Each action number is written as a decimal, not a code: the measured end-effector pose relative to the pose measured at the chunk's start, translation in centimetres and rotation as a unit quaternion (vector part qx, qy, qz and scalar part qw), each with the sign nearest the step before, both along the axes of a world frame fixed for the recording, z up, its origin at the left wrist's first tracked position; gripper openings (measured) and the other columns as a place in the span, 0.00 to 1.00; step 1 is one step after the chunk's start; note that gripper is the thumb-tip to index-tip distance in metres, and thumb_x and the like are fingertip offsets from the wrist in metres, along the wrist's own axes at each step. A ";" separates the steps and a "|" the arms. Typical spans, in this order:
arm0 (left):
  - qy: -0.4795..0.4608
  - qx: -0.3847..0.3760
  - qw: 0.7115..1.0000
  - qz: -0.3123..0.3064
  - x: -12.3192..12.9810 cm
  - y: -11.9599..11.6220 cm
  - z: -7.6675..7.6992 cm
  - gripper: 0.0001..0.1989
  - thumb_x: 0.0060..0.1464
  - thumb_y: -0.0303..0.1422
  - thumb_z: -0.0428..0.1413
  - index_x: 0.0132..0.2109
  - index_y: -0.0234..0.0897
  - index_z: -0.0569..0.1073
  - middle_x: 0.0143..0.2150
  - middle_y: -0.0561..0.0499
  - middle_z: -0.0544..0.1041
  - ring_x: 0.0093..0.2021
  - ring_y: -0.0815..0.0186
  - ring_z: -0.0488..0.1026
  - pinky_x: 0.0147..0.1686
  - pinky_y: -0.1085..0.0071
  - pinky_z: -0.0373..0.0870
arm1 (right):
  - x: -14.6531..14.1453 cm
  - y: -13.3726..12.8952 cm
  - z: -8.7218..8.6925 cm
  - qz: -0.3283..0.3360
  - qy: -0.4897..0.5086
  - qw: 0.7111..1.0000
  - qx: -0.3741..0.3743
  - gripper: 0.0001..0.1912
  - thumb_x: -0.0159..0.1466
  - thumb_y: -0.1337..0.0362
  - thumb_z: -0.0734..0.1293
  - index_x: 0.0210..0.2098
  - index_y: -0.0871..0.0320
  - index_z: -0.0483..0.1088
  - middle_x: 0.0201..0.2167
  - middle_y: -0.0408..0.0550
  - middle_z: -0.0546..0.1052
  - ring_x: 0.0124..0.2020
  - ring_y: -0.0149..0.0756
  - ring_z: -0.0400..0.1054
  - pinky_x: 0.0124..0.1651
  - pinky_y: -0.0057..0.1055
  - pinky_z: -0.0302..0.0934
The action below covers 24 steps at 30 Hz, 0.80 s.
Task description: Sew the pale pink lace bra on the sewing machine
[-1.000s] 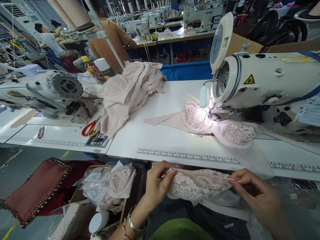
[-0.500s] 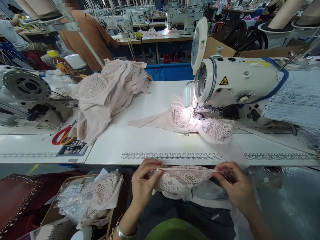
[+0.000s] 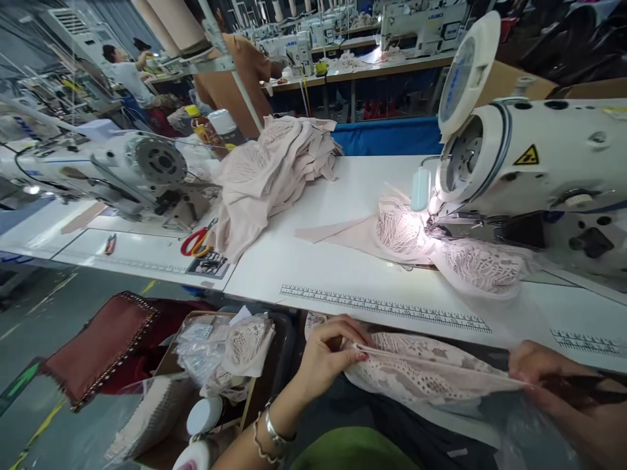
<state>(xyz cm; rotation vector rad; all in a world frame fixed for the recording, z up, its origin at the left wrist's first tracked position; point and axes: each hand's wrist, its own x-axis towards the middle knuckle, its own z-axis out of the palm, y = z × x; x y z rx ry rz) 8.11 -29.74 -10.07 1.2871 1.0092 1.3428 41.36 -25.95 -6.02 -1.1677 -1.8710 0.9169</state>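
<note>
Over my lap, a pale pink lace bra piece [image 3: 426, 369] is stretched between my hands, its long edge pulled nearly straight. My left hand [image 3: 330, 352] pinches one end of that edge between thumb and fingers. At the other end, my right hand [image 3: 553, 375], slightly blurred, grips the fabric with closed fingers. Sheer cloth hangs below it. On the table, another pale pink bra [image 3: 404, 232] lies with its middle by the lit needle of the sewing machine [image 3: 484, 156]; one cup rests on each side, and a tapering wing points left.
A pile of pink fabric pieces [image 3: 274, 170] sits left of the machine, with red-and-orange scissors [image 3: 196, 241] beside it. A second sewing machine [image 3: 112, 163] stands farther left. Below the table, a box [image 3: 169, 359] holds bagged lace parts. A person in brown [image 3: 240, 72] is beyond.
My view has turned left. My hands have drawn farther apart, the right one moving outward, and the lace piece between them is stretched longer. The bra at the machine stays put.
</note>
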 end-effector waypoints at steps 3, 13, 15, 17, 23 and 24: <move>0.078 -0.034 0.978 -0.192 0.3 0.1 1.6 0.19 0.57 0.47 0.65 0.45 0.36 0.78 0.48 0.40 0.79 0.50 0.56 0.77 0.51 0.60 0.73 | -1.3 -0.4 1.8 0.114 -0.003 0.992 -0.057 0.15 0.65 0.51 0.70 0.25 0.50 0.73 0.19 0.50 0.72 0.19 0.37 0.68 0.17 0.32 0.59; 0.115 0.026 0.984 -0.135 6.7 -0.9 1.6 0.13 0.67 0.35 0.54 0.33 0.36 0.71 0.34 0.48 0.70 0.36 0.64 0.69 0.35 0.71 0.65 | -7.1 -2.0 1.7 0.091 -0.104 0.988 -0.061 0.09 0.66 0.63 0.65 0.29 0.52 0.70 0.23 0.40 0.71 0.20 0.28 0.62 0.20 0.26 0.54; 0.115 0.018 0.985 -0.124 6.8 -0.9 1.4 0.13 0.68 0.35 0.52 0.33 0.37 0.69 0.34 0.49 0.69 0.36 0.65 0.67 0.34 0.71 0.63 | -6.6 -1.9 1.7 0.076 -0.096 0.991 -0.061 0.10 0.67 0.62 0.64 0.29 0.52 0.69 0.22 0.40 0.69 0.19 0.29 0.60 0.20 0.26 0.53; 0.128 0.010 0.986 -0.110 6.8 -0.8 1.4 0.13 0.68 0.34 0.50 0.32 0.37 0.68 0.34 0.49 0.68 0.35 0.65 0.67 0.33 0.71 0.62 | -6.5 -1.8 1.7 0.060 -0.091 0.992 -0.069 0.10 0.67 0.61 0.64 0.28 0.53 0.69 0.21 0.40 0.69 0.19 0.29 0.59 0.19 0.26 0.53; 0.128 0.011 0.990 -0.064 7.7 -0.4 1.1 0.07 0.63 0.35 0.59 0.37 0.37 0.78 0.32 0.49 0.77 0.33 0.64 0.70 0.35 0.69 0.63 | -7.0 -1.7 1.0 0.035 -0.071 0.992 -0.094 0.10 0.66 0.60 0.65 0.28 0.54 0.71 0.20 0.39 0.68 0.20 0.29 0.60 0.22 0.26 0.55; 0.124 -0.005 0.991 -0.059 7.7 -0.3 1.0 0.08 0.63 0.35 0.59 0.37 0.37 0.79 0.30 0.49 0.78 0.33 0.64 0.70 0.35 0.68 0.63 | -7.0 -1.7 0.8 0.032 -0.062 0.993 -0.094 0.11 0.66 0.59 0.65 0.29 0.54 0.72 0.21 0.40 0.69 0.20 0.29 0.60 0.22 0.26 0.55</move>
